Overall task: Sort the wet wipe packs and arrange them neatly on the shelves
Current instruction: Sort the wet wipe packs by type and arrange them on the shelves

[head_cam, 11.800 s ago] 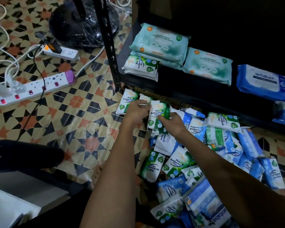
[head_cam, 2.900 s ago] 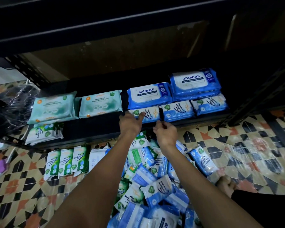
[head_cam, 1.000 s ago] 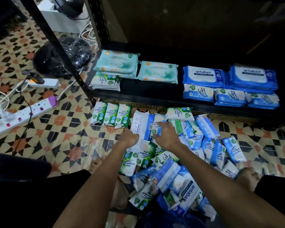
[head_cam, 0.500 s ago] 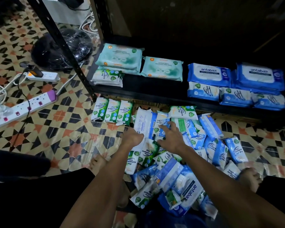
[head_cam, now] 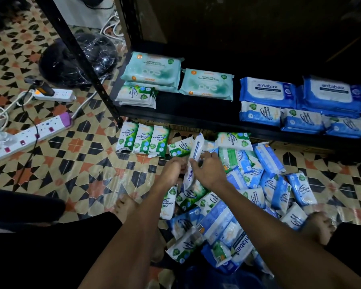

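Observation:
A heap of small green and blue wet wipe packs (head_cam: 256, 184) lies on the tiled floor below the black bottom shelf (head_cam: 196, 115). Both hands hold a large white-and-blue antabax pack (head_cam: 194, 157) tipped up on its edge above the heap: my left hand (head_cam: 173, 167) grips its left side, my right hand (head_cam: 206, 170) curls over its right side. On the shelf lie teal packs (head_cam: 206, 84), a green pack stack (head_cam: 137, 97), large blue antabax packs (head_cam: 267, 90) and small blue packs (head_cam: 302, 122). Three green packs (head_cam: 144, 139) stand in a row on the floor.
Two white power strips (head_cam: 29, 134) with cables lie on the floor at left, beside a plastic-wrapped black object (head_cam: 79, 57). A black shelf post (head_cam: 79, 59) slants down to the shelf's left corner. My bare feet (head_cam: 125, 205) rest either side of the heap.
Both hands closed on the large antabax pack and lifted it onto its edge; half a second ago it lay flat under them. The view shifted slightly.

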